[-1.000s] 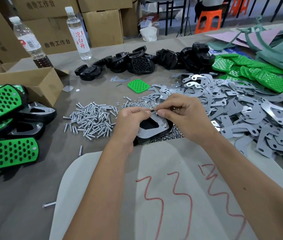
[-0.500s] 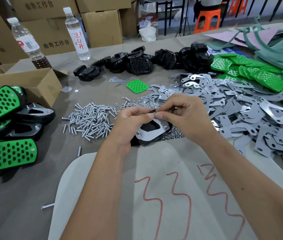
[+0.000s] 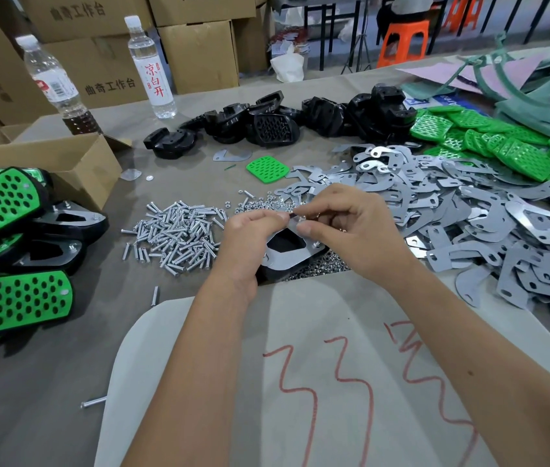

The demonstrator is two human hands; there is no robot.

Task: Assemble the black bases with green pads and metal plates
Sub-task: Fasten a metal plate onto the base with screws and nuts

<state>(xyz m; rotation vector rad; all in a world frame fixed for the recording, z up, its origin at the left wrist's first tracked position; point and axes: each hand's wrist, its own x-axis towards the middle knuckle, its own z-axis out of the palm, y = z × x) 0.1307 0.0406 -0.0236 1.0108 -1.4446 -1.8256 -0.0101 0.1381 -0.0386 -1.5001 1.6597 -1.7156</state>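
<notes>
A black base point(image 3: 287, 244) with a grey metal plate point(image 3: 288, 261) on top sits at the table's middle, tilted up between my hands. My left hand point(image 3: 250, 237) grips its left side, fingertips pinching the far tip of the plate. My right hand point(image 3: 351, 227) pinches the same tip from the right; whatever small part lies between the fingertips is too small to tell. Loose metal plates point(image 3: 468, 224) spread to the right, green pads point(image 3: 502, 143) lie behind them, and bare black bases point(image 3: 283, 119) are heaped at the back.
Screws point(image 3: 179, 237) are piled left of my hands, small nuts point(image 3: 260, 203) just beyond. Finished bases with green pads point(image 3: 17, 251) are stacked at the left beside a cardboard box point(image 3: 74, 160). Two bottles point(image 3: 152, 65) stand at the back. A single green pad point(image 3: 267, 168) lies mid-table.
Both hands stay at the tip of the plate with only small finger movements. The base and plate have barely shifted.
</notes>
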